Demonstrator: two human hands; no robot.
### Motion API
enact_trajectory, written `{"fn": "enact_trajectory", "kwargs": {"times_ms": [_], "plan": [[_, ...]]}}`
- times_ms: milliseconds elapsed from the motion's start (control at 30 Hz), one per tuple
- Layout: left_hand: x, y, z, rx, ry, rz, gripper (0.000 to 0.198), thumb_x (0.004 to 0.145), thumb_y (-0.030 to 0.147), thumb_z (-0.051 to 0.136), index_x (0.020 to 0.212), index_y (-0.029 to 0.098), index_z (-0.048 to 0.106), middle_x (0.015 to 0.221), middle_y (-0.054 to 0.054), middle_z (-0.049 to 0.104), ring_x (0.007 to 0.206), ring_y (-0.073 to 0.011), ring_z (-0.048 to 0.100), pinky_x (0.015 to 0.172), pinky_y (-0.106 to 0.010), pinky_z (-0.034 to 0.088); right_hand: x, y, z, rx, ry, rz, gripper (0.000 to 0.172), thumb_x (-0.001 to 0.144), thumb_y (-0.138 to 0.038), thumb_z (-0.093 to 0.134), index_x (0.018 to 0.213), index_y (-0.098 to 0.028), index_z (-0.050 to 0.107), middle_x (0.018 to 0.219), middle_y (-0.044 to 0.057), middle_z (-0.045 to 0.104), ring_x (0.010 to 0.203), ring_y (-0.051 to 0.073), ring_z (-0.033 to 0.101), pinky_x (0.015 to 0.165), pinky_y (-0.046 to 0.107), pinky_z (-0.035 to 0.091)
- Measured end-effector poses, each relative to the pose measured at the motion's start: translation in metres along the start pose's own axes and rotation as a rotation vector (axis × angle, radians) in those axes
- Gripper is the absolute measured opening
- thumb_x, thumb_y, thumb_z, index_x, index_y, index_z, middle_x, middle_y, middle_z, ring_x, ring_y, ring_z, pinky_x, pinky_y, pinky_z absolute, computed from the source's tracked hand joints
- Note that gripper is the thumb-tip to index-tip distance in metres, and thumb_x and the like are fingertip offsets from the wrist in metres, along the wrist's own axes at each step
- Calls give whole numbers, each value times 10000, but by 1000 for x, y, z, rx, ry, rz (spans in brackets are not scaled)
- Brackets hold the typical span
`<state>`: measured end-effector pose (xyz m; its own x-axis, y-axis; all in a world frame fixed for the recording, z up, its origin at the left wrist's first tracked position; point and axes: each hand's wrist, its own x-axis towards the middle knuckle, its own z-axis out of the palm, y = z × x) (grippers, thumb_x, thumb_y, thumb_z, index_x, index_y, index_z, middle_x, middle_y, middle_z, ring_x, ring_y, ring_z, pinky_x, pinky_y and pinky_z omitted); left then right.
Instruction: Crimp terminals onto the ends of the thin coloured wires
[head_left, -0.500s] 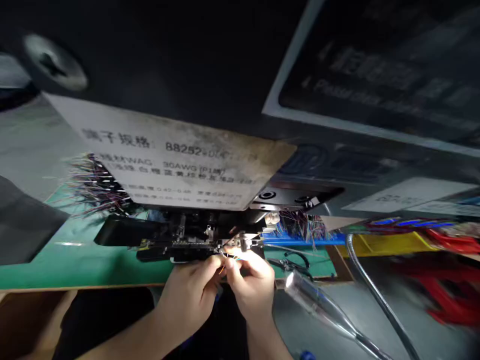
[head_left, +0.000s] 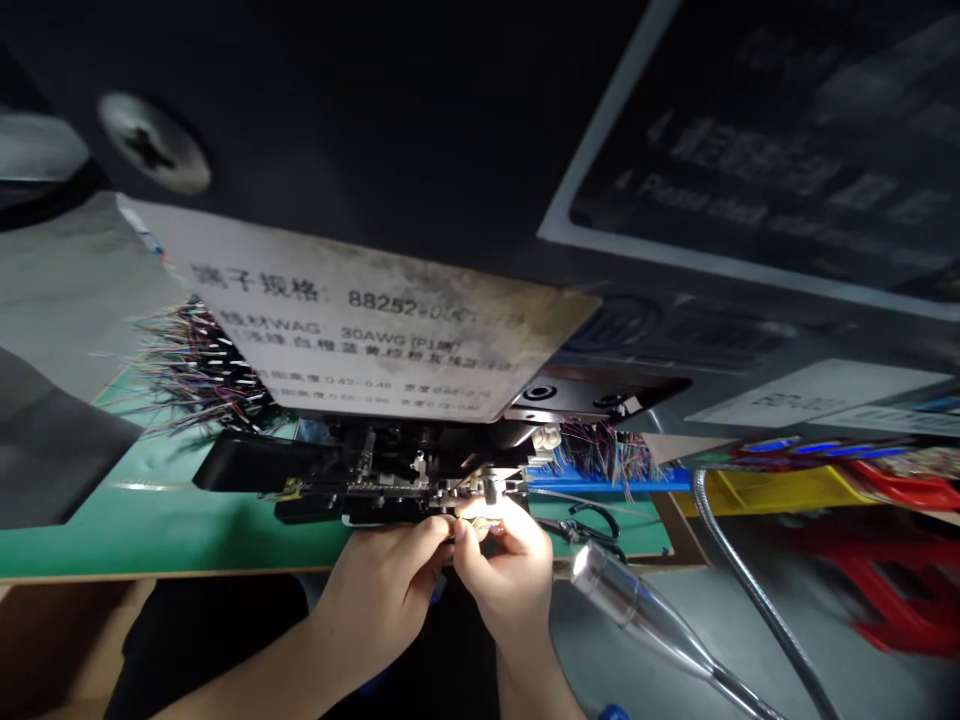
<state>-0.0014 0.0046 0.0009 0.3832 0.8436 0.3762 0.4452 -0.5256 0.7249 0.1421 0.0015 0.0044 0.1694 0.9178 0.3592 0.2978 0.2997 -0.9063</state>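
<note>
Both my hands work at the front of a black wire-terminal crimping press [head_left: 397,480]. My left hand [head_left: 386,590] and my right hand [head_left: 506,570] pinch thin coloured wires [head_left: 476,525] between their fingertips, just below the press's metal jaws. The wire ends are small and brightly lit, and my fingers partly hide them. A bundle of fine multicoloured wires [head_left: 199,370] fans out at the left of the press, and another [head_left: 607,455] stands to its right on a blue strip [head_left: 607,481].
A printed spec card [head_left: 360,335] reading 88252 and 30AWG hangs on the dark machine body above. Black-handled scissors [head_left: 581,530] lie on the green mat [head_left: 165,530]. A gooseneck lamp [head_left: 637,610] reaches in at lower right. A yellow bin [head_left: 772,490] and red objects [head_left: 900,590] stand to the right.
My fingertips have drawn closer around the wires, and the orange wire end no longer shows below them. The view has shifted slightly.
</note>
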Motion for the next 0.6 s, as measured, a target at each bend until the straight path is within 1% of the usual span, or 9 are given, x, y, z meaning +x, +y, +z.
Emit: {"fn": "enact_trajectory", "kwargs": {"times_ms": [100, 233, 333, 433, 533, 600], "plan": [[0, 1, -1, -2, -4, 8, 177, 922, 96, 480, 959, 220, 600, 848, -14, 734, 745, -170, 703, 659, -249, 516, 0, 3, -1, -11, 13, -43, 119, 775, -109, 616, 803, -191, 697, 665, 6, 675, 538, 135, 599, 468, 211, 478], [-1, 2, -3, -20, -5, 21, 205, 926, 92, 472, 1021, 222, 600, 884, -11, 744, 779, -165, 712, 682, -244, 524, -1, 5, -2, -22, 21, -38, 94, 792, -144, 634, 833, -184, 709, 711, 34, 710, 633, 175, 665, 476, 215, 489], [-1, 3, -4, -18, -2, 25, 244, 925, 81, 468, 1070, 229, 596, 927, -10, 751, 816, -161, 719, 718, -241, 533, 0, 3, -1, -37, 26, -64, 69, 796, -166, 644, 816, -169, 710, 722, 51, 723, 642, 186, 679, 464, 218, 487], [0, 4, -3, 2, 14, 12, 246, 922, 83, 466, 1065, 234, 598, 922, -7, 755, 807, -169, 723, 715, -249, 543, 1, 2, 0, -42, 27, -67, 75, 811, -166, 633, 821, -162, 708, 746, 60, 733, 641, 185, 685, 465, 220, 490], [1, 3, -2, 27, 28, -11, 222, 921, 95, 471, 1035, 235, 600, 903, -8, 757, 779, -178, 725, 710, -263, 550, 0, 3, 0, -32, 21, -58, 75, 826, -163, 632, 851, -172, 701, 731, 43, 723, 622, 170, 670, 468, 217, 485], [1, 2, -1, 27, 21, -19, 213, 930, 110, 473, 1047, 238, 597, 933, -14, 758, 795, -178, 727, 725, -264, 551, -2, 5, 0, -21, 14, -65, 77, 831, -163, 632, 870, -182, 697, 664, 16, 687, 585, 157, 640, 465, 216, 474]]}}
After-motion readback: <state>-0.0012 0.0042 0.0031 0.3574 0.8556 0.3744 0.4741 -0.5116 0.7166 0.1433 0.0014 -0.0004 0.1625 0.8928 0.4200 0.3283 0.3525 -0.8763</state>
